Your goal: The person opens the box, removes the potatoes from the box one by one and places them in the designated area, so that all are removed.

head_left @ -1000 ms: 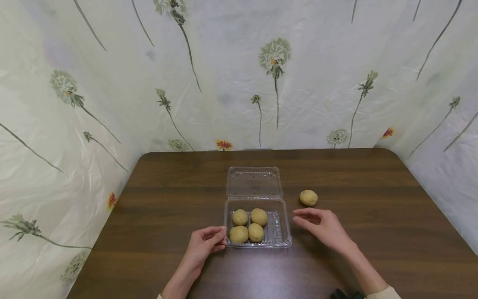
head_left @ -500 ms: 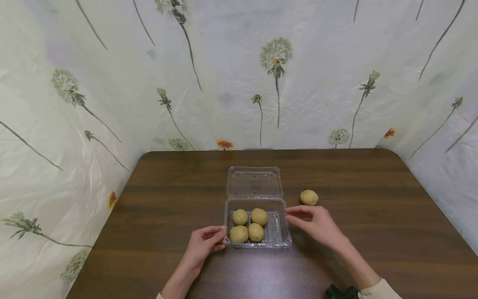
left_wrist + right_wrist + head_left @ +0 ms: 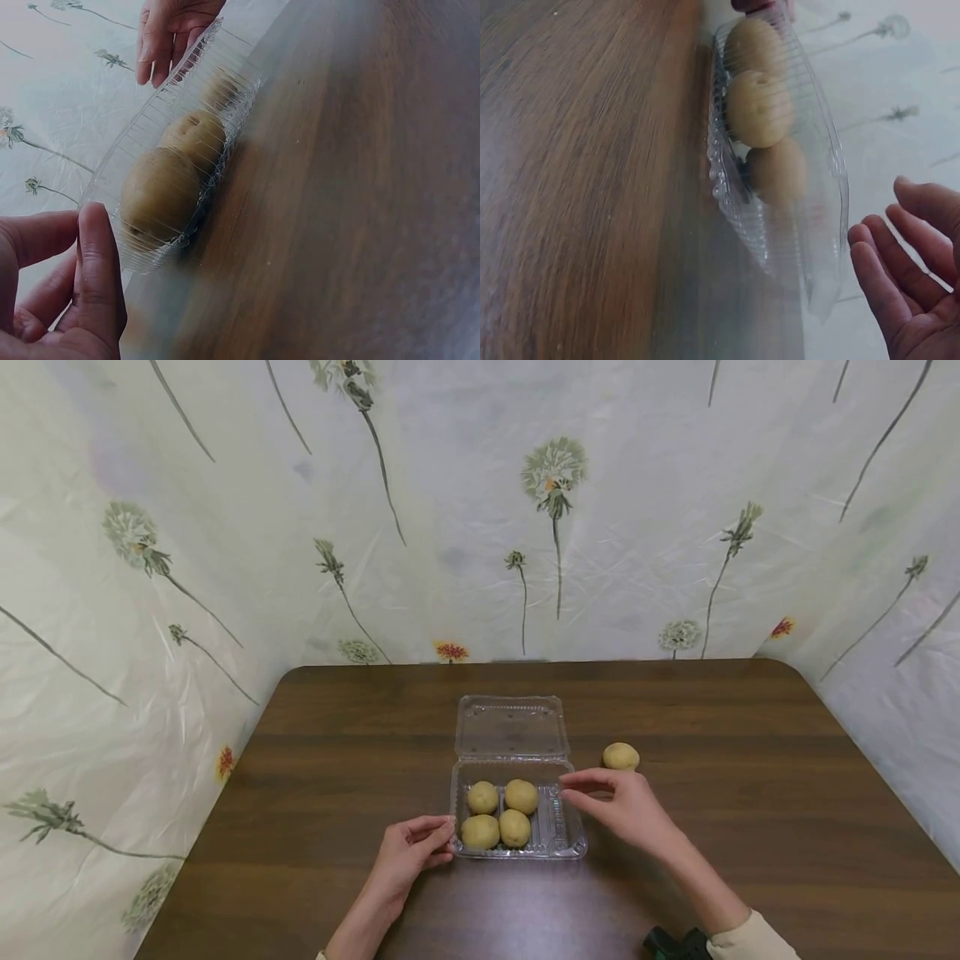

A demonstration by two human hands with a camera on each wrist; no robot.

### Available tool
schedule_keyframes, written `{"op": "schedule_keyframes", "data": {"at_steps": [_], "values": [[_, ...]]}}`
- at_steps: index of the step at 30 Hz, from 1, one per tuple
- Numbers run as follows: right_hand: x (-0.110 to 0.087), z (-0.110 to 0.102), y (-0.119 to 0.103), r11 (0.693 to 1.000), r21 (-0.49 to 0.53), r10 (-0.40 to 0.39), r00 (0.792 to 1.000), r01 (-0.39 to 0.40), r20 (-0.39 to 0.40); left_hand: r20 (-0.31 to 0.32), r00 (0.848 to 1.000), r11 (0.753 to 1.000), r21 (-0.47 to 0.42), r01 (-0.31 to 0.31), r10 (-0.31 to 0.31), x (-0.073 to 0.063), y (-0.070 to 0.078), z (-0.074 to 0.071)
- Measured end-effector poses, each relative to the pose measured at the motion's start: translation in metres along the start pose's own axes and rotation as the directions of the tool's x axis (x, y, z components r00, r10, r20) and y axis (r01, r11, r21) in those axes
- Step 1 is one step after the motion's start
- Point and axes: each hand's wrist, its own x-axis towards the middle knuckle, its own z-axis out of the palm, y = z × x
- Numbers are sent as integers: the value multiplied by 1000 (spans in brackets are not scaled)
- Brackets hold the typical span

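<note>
The left hand [image 3: 405, 853] pinches the clear plastic clamshell [image 3: 517, 856] at 8 o'clock and the right hand [image 3: 628, 806], parted and empty, hovers at its 3 o'clock side, so the step looks like a reach towards the four potatoes [image 3: 514, 828] inside, calling for a deeper dip.

Head camera: above the near side of the counter [image 3: 352, 735], facing forward and down; farthest and widest, taking in the clear container [image 3: 557, 827] and floral sheeting [image 3: 450, 527].
Left wrist camera: low and close at the left fingers [image 3: 96, 255], rolled steeply, facing the container's left side, right fingers [image 3: 155, 41] beyond.
Right wrist camera: low and close at the right fingers, rolled the other way, facing the container's right side.
Shared by all views: container, potatoes [image 3: 480, 832], counter and parts of the sheeting.
</note>
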Motion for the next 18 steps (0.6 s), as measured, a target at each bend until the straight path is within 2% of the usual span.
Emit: {"op": "schedule_keyframes", "data": {"at_steps": [18], "values": [[10,18,-4,998,42,-38,999,37,16,10,1000,1000,-18,1,0,0,-3,-2]]}}
